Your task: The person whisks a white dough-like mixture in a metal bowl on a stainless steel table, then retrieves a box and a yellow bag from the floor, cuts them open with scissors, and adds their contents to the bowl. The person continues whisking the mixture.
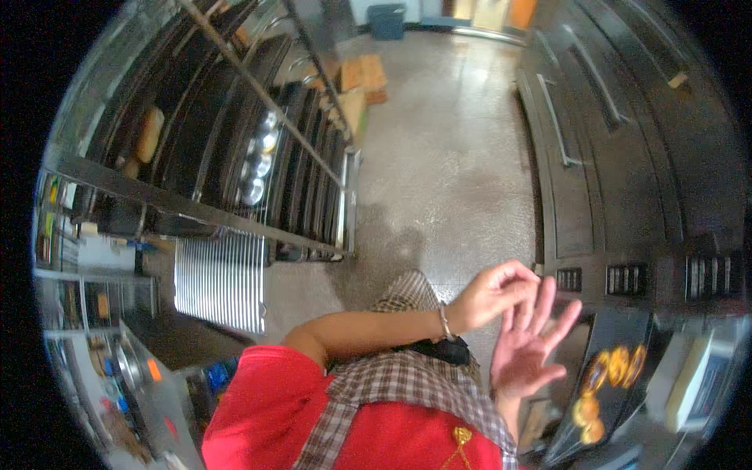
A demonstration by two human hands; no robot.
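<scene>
My left hand [498, 296], with a bracelet [445, 322] at its wrist, reaches across my body with the fingers curled. Its fingertips meet the fingers of my right hand [529, 352], or overlap them in view. Whether anything small is pinched there cannot be seen. The right palm is turned up, fingers spread, nothing lying on it. Just right of that hand, several golden-brown baked pieces [618, 365] rest on a dark tray [617, 329]. A checked apron [399, 376] covers my red shirt.
A tall metal rack [194, 205] with dark trays and shiny round tins [258, 158] stands at the left. Dark oven doors [623, 176] with long handles line the right. Orange-brown boxes [364, 73] sit on the floor [446, 147] ahead, and a blue bin [386, 22] stands farther back.
</scene>
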